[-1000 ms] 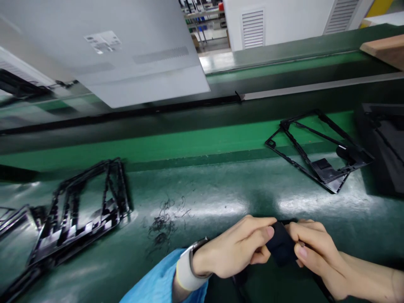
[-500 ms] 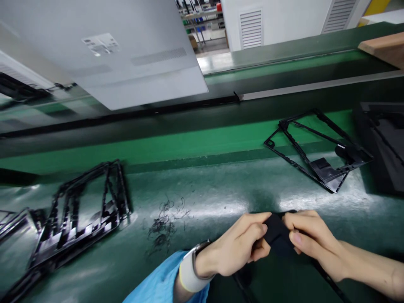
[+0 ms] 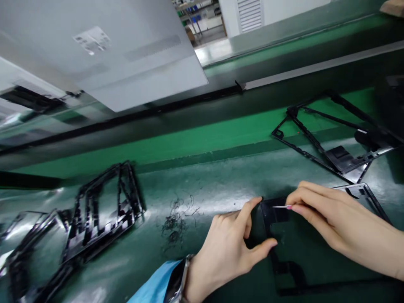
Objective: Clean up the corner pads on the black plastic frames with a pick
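A thin black rectangular frame (image 3: 296, 272) lies flat on the green work surface in front of me. My left hand (image 3: 232, 240) is at its left side, index finger and thumb stretched apart. The index fingertip rests at the upper left corner and the thumb reaches over the left bar. Between the fingers of my right hand (image 3: 331, 214) is a thin pointed metal blade (image 3: 280, 206), pinkish where I grip it. Its tip points left, over the dark panel in the frame's upper left corner. The right forearm hides part of the frame.
Several black frames (image 3: 104, 210) are piled at the left. Two more overlapping frames (image 3: 315, 147) lie at the back right. Thin black shavings (image 3: 175, 223) are scattered left of my left hand. A large grey panel (image 3: 132, 54) stands behind the bench.
Both hands were pinching a black part of the frame close together. Now the frame lies flat, my left fingers are spread at its edge, and my right hand holds the blade.
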`<state>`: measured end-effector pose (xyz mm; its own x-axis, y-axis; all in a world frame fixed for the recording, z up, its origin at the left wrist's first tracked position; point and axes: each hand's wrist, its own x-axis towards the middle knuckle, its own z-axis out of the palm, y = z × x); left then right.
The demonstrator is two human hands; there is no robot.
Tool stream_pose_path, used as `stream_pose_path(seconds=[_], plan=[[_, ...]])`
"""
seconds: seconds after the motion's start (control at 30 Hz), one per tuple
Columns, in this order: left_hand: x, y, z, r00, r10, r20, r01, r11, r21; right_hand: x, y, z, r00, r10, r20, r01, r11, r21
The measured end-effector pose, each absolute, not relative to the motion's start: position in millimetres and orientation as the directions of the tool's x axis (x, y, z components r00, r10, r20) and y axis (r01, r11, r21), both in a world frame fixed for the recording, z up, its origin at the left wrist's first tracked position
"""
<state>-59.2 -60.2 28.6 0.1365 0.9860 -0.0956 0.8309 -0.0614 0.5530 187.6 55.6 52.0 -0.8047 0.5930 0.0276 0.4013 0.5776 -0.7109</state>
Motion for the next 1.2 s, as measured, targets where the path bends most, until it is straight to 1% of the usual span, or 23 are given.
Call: stream_pose_path(seconds=[0.1,0.2,0.27,0.43,0.53,0.7,0.97,1.1,1.2], plan=[[-61.5,-61.1,14.7,0.159,0.987,0.036,0.814,-0.152,0.561,176.8,47.6,38.0,-0.81,0.586,0.02,0.425,0.61,-0.669],[-62.0,-61.6,7.3,0.156,0.983,0.098,0.796,-0.184,0.576,169.0,45.7,29.1,-0.833,0.549,0.064,0.401,0.681,-0.613],[-62.8,-61.0,6.6,0.156,0.983,0.102,0.786,-0.186,0.589,165.4,44.3,24.5,-0.833,0.542,0.107,0.388,0.712,-0.586],[-65.4,-59.5,7.8,0.149,0.983,0.11,0.782,-0.185,0.595,164.4,38.1,12.3,-0.807,0.539,0.24,0.337,0.755,-0.562],[-66.8,-61.5,7.3,0.152,0.982,0.116,0.782,-0.191,0.594,166.9,35.5,8.2,-0.802,0.526,0.284,0.311,0.772,-0.554],[-67.9,-65.1,8.7,0.166,0.982,0.091,0.77,-0.187,0.611,166.8,35.0,11.3,-0.816,0.517,0.258,0.311,0.769,-0.559],[-65.9,-62.2,15.0,0.145,0.987,0.066,0.753,-0.153,0.64,164.7,38.0,14.7,-0.832,0.49,0.258,0.286,0.779,-0.558],[-67.7,-64.1,13.7,0.143,0.988,0.06,0.75,-0.148,0.645,164.7,36.7,13.9,-0.803,0.536,0.258,0.302,0.741,-0.6],[-68.8,-65.1,13.1,0.151,0.986,0.065,0.752,-0.157,0.64,164.7,36.3,12.8,-0.794,0.546,0.268,0.298,0.733,-0.611]])
